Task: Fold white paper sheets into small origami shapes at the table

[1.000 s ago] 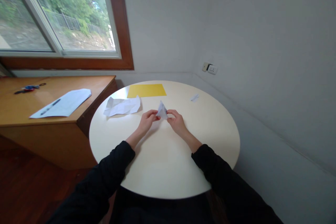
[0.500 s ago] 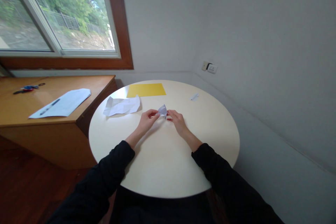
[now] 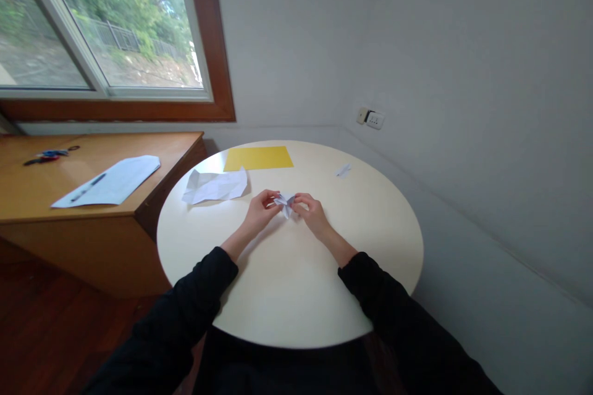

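Observation:
A small folded white paper (image 3: 286, 205) with several pointed flaps is held just above the round white table (image 3: 296, 284). My left hand (image 3: 262, 210) pinches its left side between thumb and fingers. On the opposite side, my right hand (image 3: 312, 213) is closed on a flap with the thumb and fingertips. The paper's outer edges are partly hidden by my fingers. Left of my left hand lies a creased white sheet (image 3: 217, 186), its corners lifting off the tabletop.
A yellow sheet (image 3: 258, 158) lies at the table's far side, and a small white paper piece (image 3: 343, 170) rests to the right. A wooden desk (image 3: 176, 160) on the left carries white sheets (image 3: 125, 179), a pen (image 3: 95, 184) and scissors (image 3: 49, 156). Walls stand behind and to the right.
The folded paper has turned and spread between my hands, so its flaps now fan out like a star. My right hand has closed on its right side.

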`<state>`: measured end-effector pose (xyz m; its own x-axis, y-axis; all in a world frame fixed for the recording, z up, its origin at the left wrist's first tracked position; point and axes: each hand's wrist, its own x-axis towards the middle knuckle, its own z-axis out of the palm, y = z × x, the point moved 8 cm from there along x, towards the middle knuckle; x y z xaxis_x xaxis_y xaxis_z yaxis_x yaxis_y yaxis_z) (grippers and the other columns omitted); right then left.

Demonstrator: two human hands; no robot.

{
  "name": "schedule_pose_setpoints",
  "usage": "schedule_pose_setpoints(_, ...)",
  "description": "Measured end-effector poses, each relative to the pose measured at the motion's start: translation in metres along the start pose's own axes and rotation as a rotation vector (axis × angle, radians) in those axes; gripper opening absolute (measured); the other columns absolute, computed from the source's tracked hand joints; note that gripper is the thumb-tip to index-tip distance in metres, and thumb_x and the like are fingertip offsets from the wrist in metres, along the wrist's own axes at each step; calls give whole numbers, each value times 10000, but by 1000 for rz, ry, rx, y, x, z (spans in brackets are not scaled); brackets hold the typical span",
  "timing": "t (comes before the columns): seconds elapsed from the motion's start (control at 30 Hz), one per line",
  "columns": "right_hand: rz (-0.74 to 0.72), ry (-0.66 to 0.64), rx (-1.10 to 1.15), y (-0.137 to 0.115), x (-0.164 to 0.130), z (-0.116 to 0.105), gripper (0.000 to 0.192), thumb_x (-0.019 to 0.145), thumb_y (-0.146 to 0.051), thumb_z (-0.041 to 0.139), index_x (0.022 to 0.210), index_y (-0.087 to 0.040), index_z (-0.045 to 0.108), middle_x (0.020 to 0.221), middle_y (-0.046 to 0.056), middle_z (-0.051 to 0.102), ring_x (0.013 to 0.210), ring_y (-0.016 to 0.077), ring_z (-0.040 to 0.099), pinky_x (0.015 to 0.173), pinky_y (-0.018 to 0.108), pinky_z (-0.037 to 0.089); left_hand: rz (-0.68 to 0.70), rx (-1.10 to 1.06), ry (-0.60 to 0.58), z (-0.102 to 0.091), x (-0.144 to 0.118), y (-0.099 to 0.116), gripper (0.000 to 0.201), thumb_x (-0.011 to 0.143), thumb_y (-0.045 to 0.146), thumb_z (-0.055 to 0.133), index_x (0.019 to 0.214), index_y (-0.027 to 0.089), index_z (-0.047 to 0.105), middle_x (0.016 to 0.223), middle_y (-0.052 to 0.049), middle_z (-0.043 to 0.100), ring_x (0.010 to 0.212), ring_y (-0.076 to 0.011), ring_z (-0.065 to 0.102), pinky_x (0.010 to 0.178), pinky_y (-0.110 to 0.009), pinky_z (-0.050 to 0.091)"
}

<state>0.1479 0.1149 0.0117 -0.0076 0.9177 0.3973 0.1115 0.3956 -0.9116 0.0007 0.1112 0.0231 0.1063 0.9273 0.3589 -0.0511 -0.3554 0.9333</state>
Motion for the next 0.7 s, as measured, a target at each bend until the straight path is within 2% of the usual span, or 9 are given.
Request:
schedule_pose_setpoints(0.1, -9, -16, -30, -1, -1, 2, 111, 597, -308, 648, 617, -200, 630, 943, 58, 588, 954, 210, 531, 857, 366, 419, -13, 0, 22, -2, 1, -4, 237, 568, 229, 695, 714, 146, 528, 851, -49, 633, 748, -135, 584, 735, -295, 454)
schedule_pose_setpoints(0.27, 8, -72, -19, -2, -4, 8, 83, 610, -270, 627, 595, -194, 598, 981, 71, 573, 965, 210, 527, 782, 335, 447, -45, 42, 84, -8, 0, -7, 199, 581, 244, 691, 684, 143, 554, 674, 3, 600, 631, -115, 547, 638, -255, 429)
schedule_pose_setpoints(0.5, 12, -116, 28, -7, -5, 12, 73, 612, -245, 602, 578, -188, 571, 918, 61, 590, 929, 206, 537, 787, 337, 441, 6, 223, 135, -14, 0, 2, 122, 636, 262, 650, 637, 152, 597, 606, 23, 577, 605, -119, 509, 609, -240, 396)
schedule_pose_setpoints(0.7, 26, -87, 25, -7, -4, 8, 88, 626, -247, 569, 559, -190, 558, 869, 42, 607, 880, 200, 548, 829, 349, 409, -33, 164, 196, -21, -1, -3, 196, 651, 334, 647, 635, 148, 589, 576, 18, 562, 568, -115, 502, 568, -235, 396)
